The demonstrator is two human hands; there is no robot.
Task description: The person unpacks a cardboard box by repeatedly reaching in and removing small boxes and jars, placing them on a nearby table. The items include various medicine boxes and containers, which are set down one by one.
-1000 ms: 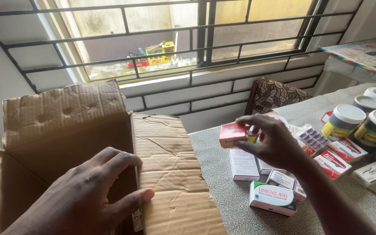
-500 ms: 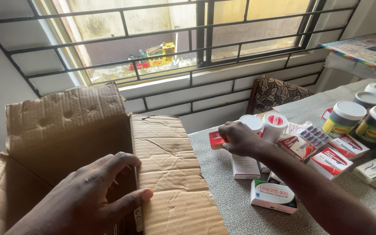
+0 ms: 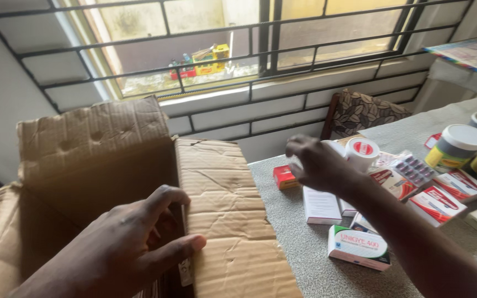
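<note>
While the left hand point(image 3: 122, 248) lies spread over the edge of the open cardboard box point(image 3: 216, 209), thumb on the flattened side flap and fingers curled over the rim into the opening, the right hand point(image 3: 318, 163) hovers open and empty above the worktop point(image 3: 299, 243), fingers loosely parted. Just beyond its fingertips, on the side toward the cardboard box, a small red carton point(image 3: 285, 176) lies flat on the worktop, apart from the hand.

That small red carton looks light and stiff enough for a pinch, though thin card of this kind would likely dent if squeezed hard; its two long side faces seem the best place for thumb and forefinger. Its printed surface may be a little slick, so a grip across the width should hold better than one at the corners.

Directly beneath the right hand lies a white flat pack point(image 3: 320, 205), and nearer the wrist a white-and-green pack point(image 3: 359, 247). On the far side of the hand stands a white bottle with a red mark on its cap point(image 3: 361, 153), then blister strips point(image 3: 412, 168) and red-and-white packs point(image 3: 434, 203). The cardboard box itself is creased and soft, so its flap probably gives under the left hand's weight.
</note>
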